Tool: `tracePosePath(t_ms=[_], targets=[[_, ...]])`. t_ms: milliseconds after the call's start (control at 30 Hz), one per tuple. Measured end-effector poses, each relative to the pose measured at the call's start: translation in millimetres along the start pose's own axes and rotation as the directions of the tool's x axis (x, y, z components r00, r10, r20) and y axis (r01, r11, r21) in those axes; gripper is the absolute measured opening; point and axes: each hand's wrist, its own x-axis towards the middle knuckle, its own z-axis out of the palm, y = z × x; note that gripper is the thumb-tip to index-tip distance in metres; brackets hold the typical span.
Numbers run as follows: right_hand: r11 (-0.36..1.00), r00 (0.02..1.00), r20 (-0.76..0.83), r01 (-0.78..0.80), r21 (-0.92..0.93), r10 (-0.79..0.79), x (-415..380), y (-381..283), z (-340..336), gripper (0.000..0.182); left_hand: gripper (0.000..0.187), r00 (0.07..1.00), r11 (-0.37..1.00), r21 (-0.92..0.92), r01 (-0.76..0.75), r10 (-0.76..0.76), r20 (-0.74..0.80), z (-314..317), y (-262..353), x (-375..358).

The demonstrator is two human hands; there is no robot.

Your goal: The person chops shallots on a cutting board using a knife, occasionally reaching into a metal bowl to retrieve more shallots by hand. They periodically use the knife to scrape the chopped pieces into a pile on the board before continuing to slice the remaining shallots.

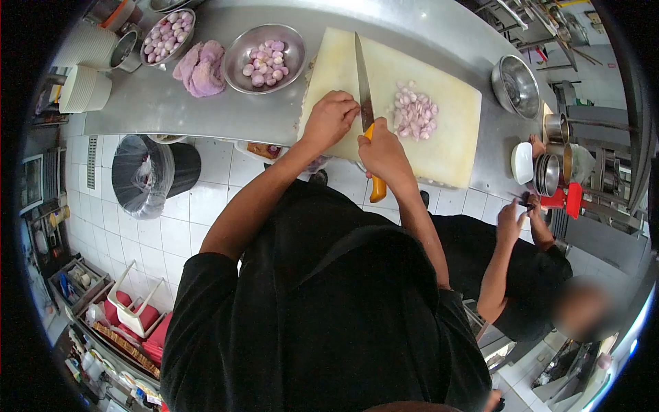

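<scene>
My right hand [384,152] is wrapped round the yellow handle of a long kitchen knife [362,69], whose blade points away from me over a pale cutting board [446,154]. Left of the blade, my left hand [332,118] is closed at the board's near left side, fingertips beside the blade; what they pinch is hidden. A pile of cut shallots [414,113] lies on the board to the right of the knife. Whole peeled shallots [266,65] sit in a steel bowl [237,49] left of the board.
A pink cloth [201,70] and another bowl of shallots [168,36] are further left on the steel counter [165,113]. At right stands a steel bowl [516,86]. A lined bin [182,168] is below. Another person [504,275] works close on my right.
</scene>
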Motion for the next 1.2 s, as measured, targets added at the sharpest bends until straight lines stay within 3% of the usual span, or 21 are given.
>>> tracePosePath(t_ms=[67, 167, 267, 367, 667, 767, 933, 1033, 1133, 1200], targets=[[1.000, 1.000, -0.016, 0.015, -0.019, -0.016, 9.3, 7.9, 7.3, 0.028, 0.011, 1.000, 1.000, -0.004, 0.004, -0.004, -0.001, -0.4, -0.5, -0.6], [0.944, 0.939, -0.212, 0.217, -0.249, -0.271, 40.0, 37.6, 36.3, 0.029, 0.010, 1.000, 1.000, -0.022, 0.011, -0.011, -0.002, -3.7, 4.2, 0.0], [0.980, 0.981, -0.112, 0.142, -0.137, -0.158, 35.2, 34.1, 25.8, 0.028, 0.010, 1.000, 1.000, -0.014, 0.010, -0.010, 0.007, -3.0, 4.7, 0.4], [0.999, 0.999, 0.041, -0.036, 0.008, 0.036, -4.6, -8.4, -7.2, 0.028, 0.010, 1.000, 1.000, 0.013, 0.025, -0.025, 0.015, -2.1, 4.5, -3.7], [0.999, 0.999, 0.015, -0.030, 0.031, 0.029, -7.9, -3.6, 1.1, 0.027, 0.007, 0.998, 1.000, 0.008, -0.009, 0.009, -0.054, 1.9, 4.1, -2.5], [0.999, 1.000, 0.011, -0.025, -0.037, 0.026, -3.0, 2.8, 4.9, 0.030, 0.007, 0.998, 1.000, 0.003, -0.004, 0.004, -0.055, 2.1, 4.0, -2.6], [1.000, 0.999, 0.044, -0.014, -0.003, 0.014, -6.2, 0.0, -22.3, 0.029, 0.011, 0.997, 0.999, -0.030, 0.013, -0.015, -0.078, 2.4, 1.9, -2.7], [0.999, 0.998, 0.047, -0.035, -0.006, 0.035, -3.1, 6.9, -33.3, 0.029, 0.016, 1.000, 1.000, -0.023, -0.004, 0.004, -0.007, -4.5, 5.9, 0.4], [1.000, 0.999, 0.042, -0.002, -0.023, 0.003, 1.6, 16.7, -32.3, 0.030, 0.025, 0.981, 0.997, 0.071, -0.029, 0.014, 0.193, -8.2, 3.6, 5.5], [0.999, 0.999, 0.032, 0.027, -0.017, -0.027, 3.8, 23.5, -28.3, 0.030, 0.024, 0.976, 0.996, 0.089, -0.029, 0.009, 0.216, -7.7, 2.2, 12.2]])
